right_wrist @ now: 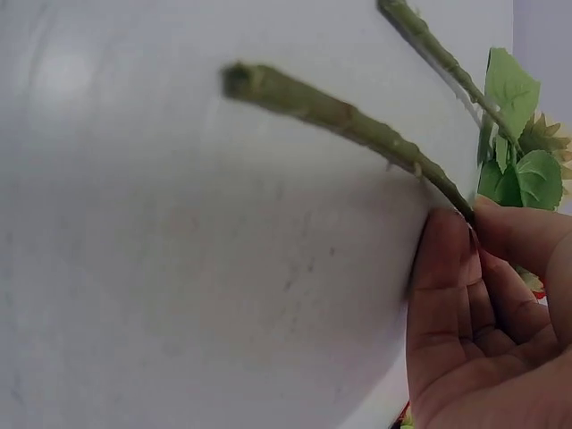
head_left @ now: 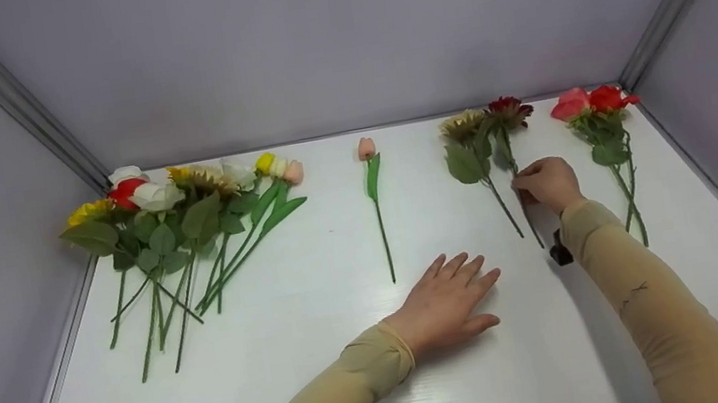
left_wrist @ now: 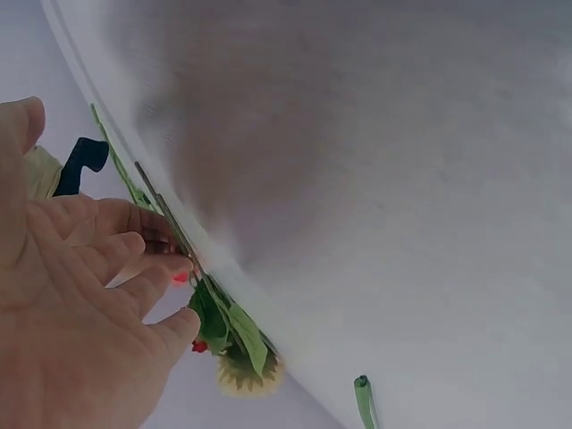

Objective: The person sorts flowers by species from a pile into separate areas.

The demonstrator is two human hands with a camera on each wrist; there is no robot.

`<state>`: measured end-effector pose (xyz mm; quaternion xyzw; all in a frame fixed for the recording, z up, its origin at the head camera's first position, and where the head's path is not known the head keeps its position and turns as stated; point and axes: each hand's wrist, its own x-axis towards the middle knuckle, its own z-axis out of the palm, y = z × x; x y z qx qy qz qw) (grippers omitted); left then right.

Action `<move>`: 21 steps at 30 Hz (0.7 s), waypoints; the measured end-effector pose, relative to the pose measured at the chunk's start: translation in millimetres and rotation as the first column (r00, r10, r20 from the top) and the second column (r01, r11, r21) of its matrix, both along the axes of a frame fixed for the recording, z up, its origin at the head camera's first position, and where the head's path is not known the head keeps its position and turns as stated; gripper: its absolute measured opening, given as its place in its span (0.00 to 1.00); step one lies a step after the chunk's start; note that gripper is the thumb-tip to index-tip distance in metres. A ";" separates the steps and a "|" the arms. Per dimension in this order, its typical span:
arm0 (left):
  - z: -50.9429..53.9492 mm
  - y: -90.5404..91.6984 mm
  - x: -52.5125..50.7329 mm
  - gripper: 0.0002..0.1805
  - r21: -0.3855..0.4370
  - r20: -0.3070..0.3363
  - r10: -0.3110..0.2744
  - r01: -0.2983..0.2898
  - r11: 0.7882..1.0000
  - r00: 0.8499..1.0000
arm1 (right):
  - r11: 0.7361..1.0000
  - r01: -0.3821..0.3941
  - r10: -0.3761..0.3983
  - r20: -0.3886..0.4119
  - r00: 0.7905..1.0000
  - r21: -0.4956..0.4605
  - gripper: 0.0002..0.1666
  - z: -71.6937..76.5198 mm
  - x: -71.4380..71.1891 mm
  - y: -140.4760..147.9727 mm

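Observation:
My right hand (head_left: pixel 547 182) pinches the stem of a dark red flower (head_left: pixel 509 114) between thumb and fingers. In the right wrist view that stem (right_wrist: pixel 357 127) runs out from the fingertips across the white tabletop. A cream sunflower-like bloom (head_left: pixel 462 127) with broad green leaves lies just left of it. My left hand (head_left: pixel 443 303) is spread with straight fingers above or on the table, holding nothing; whether it touches the surface I cannot tell. Beyond its fingertips, a single pink tulip (head_left: pixel 367 150) lies with its stem toward me.
On the left lies a large group of flowers: white roses (head_left: pixel 158 196), a red one (head_left: pixel 126 194), a yellow sunflower (head_left: pixel 89 212), yellow and pink tulips (head_left: pixel 268 163). At the right, red and pink flowers (head_left: pixel 605 97) lie with stems crossed. Grey walls (head_left: pixel 333 40) enclose the white table (head_left: pixel 323 337).

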<state>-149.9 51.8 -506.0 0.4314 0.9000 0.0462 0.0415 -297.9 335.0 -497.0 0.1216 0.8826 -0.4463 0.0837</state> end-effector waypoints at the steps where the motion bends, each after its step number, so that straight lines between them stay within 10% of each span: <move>1: 0.0 -0.5 -0.5 0.39 0.003 -0.002 0.000 0.000 1.000 1.000 | 1.000 0.001 -0.001 0.003 1.000 -0.003 0.20 0.8 0.3 -0.3; 14: 0.3 -20.9 -6.6 0.37 0.040 0.009 0.041 -0.042 0.998 0.999 | 0.999 0.001 0.000 -0.016 1.000 0.051 0.23 8.0 5.7 1.7; 21: 0.9 -59.7 -19.9 0.31 0.105 -0.043 0.155 -0.149 0.983 0.987 | 0.986 0.051 -0.012 -0.238 0.971 0.159 0.23 15.1 8.8 -5.3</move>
